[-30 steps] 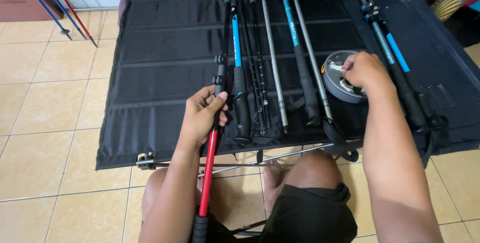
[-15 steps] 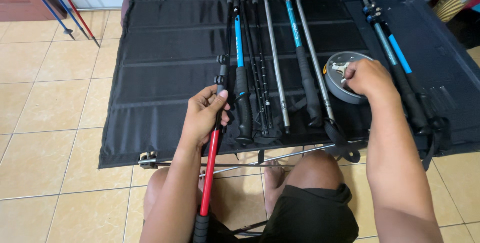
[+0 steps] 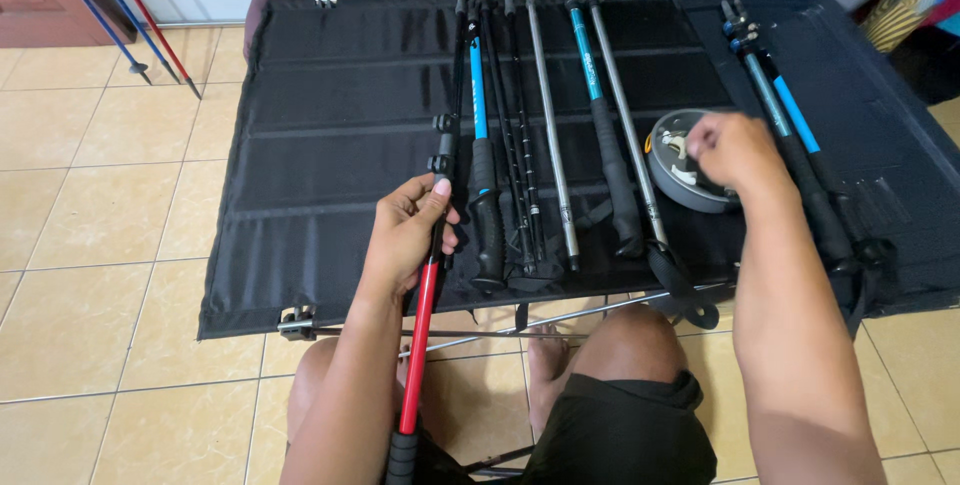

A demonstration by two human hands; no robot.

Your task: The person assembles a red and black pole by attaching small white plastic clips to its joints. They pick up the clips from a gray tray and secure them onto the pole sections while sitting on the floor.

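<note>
A person's left hand (image 3: 408,235) grips a red-and-black trekking pole (image 3: 432,245), fingers wrapped around the shaft where red meets black, its upper section lying along a black folding table (image 3: 330,135). The right hand (image 3: 732,150) reaches into a round grey tin (image 3: 680,170) on the table, fingers bunched; whether they pinch anything cannot be told. Between the 2 hands lie several more poles (image 3: 545,125), side by side.

Little showing: a round grey tin (image 3: 690,177) is lying open under the right hand (image 3: 735,150); small white print labels are running along the blue pole sections (image 3: 478,85) beyond the left hand (image 3: 410,230).
</note>
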